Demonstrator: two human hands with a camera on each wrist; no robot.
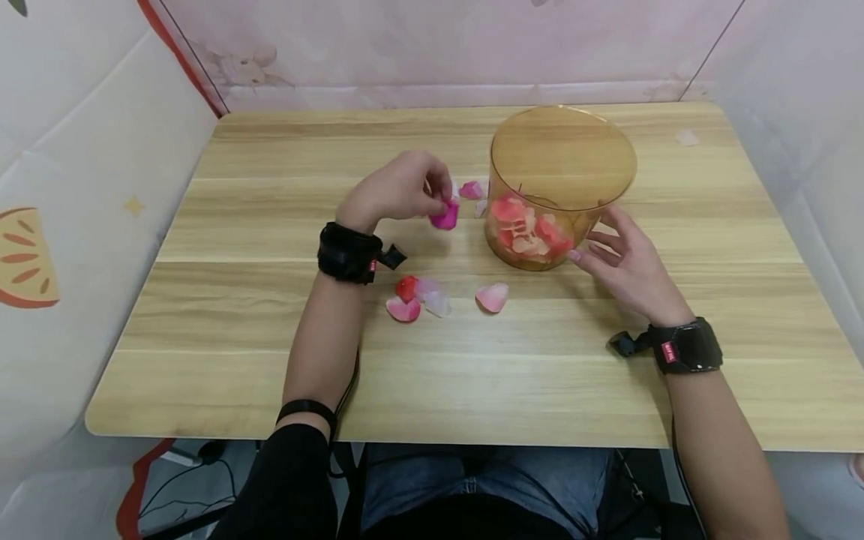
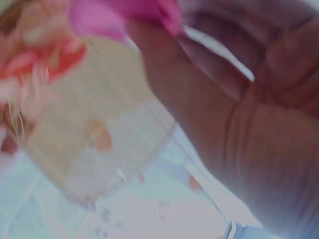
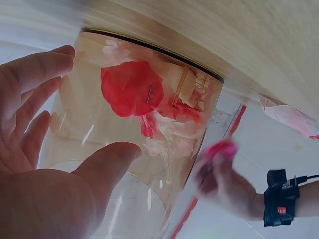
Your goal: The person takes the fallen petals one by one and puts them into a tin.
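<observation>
- The left hand point(image 1: 398, 189) pinched a soft magenta fabric petal point(image 1: 445, 217).
- The right hand point(image 1: 624, 262), fingers relaxed and straight, touched the round amber transparent plastic tub point(image 1: 562, 157) near the wood-grain tabletop's point(image 1: 270, 315) far edge.

Black wrist straps point(image 1: 349, 253), black sleeve point(image 1: 286, 480)

- A jar point(image 1: 563, 187) stands on the table point(image 1: 270, 337), right of centre, with petals inside.
- The right hand point(image 1: 624, 266) rests against the jar's right side.
- The left hand point(image 1: 398, 191) pinches a petal point(image 1: 445, 216) just left of the jar.
- Loose petals point(image 1: 421, 298) lie on the table in front, nearer the person.
</observation>
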